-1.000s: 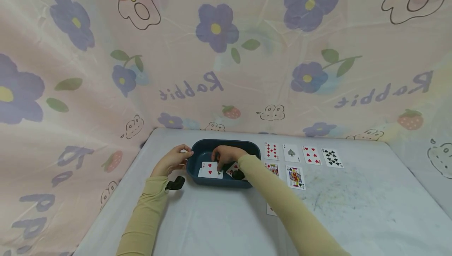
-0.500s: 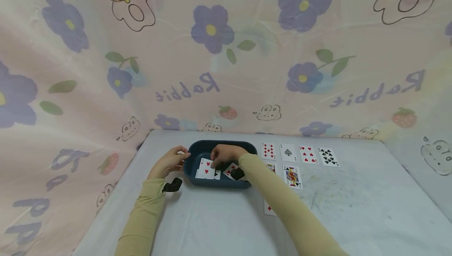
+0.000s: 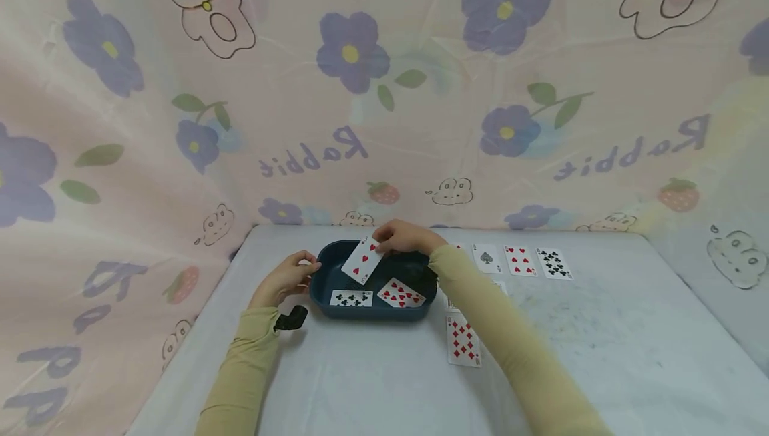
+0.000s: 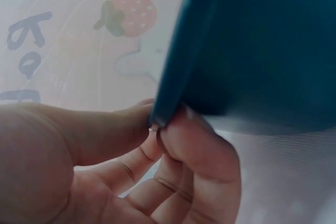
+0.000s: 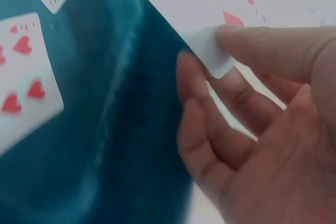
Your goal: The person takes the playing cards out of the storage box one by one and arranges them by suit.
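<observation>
A dark blue oblong bin (image 3: 372, 314) stands on the table in the head view. At its left end my left hand (image 3: 287, 280) pinches the rim between thumb and index finger, as the left wrist view (image 4: 194, 156) confirms. Above the bin's far side, my right hand (image 3: 404, 237) holds a playing card (image 3: 362, 261) with a column of three hearts by one corner, tilted and lifted off the floor. Inside the bin lie a clubs card (image 3: 351, 298) at the front left and a hearts card (image 3: 401, 294) at the front right, both face up.
Right of the bin, face-up cards lie in rows: an ace of spades (image 3: 486, 258), a hearts card (image 3: 520, 261) and a clubs card (image 3: 555, 264) at the back, a diamonds card (image 3: 463, 340) nearer. The right sleeve (image 3: 510, 329) covers others. A patterned curtain (image 3: 384, 89) rises behind.
My right hand has picked the hearts card up from the bin's floor and moved it up and away, uncovering the clubs card beneath. The left hand keeps its hold on the rim.
</observation>
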A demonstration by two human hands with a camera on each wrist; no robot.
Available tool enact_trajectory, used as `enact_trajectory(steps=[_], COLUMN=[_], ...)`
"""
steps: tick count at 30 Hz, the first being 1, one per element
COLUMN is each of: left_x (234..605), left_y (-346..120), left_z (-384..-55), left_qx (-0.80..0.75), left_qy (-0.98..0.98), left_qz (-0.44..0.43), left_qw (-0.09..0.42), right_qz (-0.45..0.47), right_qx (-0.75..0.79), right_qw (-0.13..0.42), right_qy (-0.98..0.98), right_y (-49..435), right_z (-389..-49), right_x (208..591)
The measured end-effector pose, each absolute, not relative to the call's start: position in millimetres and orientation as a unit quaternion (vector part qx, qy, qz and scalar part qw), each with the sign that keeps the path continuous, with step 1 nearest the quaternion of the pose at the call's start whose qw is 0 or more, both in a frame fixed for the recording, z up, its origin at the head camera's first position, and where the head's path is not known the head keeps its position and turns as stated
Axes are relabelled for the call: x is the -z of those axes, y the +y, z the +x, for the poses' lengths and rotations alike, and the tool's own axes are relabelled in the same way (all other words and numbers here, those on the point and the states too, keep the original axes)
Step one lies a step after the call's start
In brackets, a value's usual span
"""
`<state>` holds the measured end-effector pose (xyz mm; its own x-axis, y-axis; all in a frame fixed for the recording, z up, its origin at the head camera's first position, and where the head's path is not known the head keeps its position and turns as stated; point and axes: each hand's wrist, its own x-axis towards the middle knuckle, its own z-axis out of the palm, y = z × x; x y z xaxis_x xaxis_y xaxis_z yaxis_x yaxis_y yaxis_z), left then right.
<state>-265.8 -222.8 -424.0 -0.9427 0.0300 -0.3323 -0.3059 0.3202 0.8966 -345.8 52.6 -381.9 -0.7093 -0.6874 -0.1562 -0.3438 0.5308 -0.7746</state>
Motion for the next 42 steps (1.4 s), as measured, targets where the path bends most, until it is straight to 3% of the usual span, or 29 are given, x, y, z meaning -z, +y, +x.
enact_trajectory(steps=[3, 8, 19, 23, 36, 42], left_x=[424, 422, 423, 423, 423, 422], left_y=[-224, -224, -224, -225, -223, -224], left_z=[-267, -267, -265, -264, -265, -265], left_qx=[-0.57, -0.567, -0.565, -0.565, -0.579, -0.577], left_qy=[0.805, 0.807, 0.808, 0.808, 0.797, 0.798], left_qz=[-0.088, -0.086, -0.078, -0.079, -0.083, -0.081], left_qw=[0.141, 0.14, 0.145, 0.146, 0.151, 0.152], right_qz=[-0.296, -0.28, -0.264, -0.242, -0.166, -0.08], right_qx=[0.39, 0.424, 0.463, 0.485, 0.496, 0.527], right_qw=[0.201, 0.198, 0.149, 0.123, 0.111, 0.091], right_qy=[0.849, 0.838, 0.833, 0.831, 0.845, 0.841], right_y=[70, 100, 163, 189, 273, 304], right_z=[-350, -347, -320, -306, -253, -234], right_x=[377, 373, 383, 390, 405, 420])
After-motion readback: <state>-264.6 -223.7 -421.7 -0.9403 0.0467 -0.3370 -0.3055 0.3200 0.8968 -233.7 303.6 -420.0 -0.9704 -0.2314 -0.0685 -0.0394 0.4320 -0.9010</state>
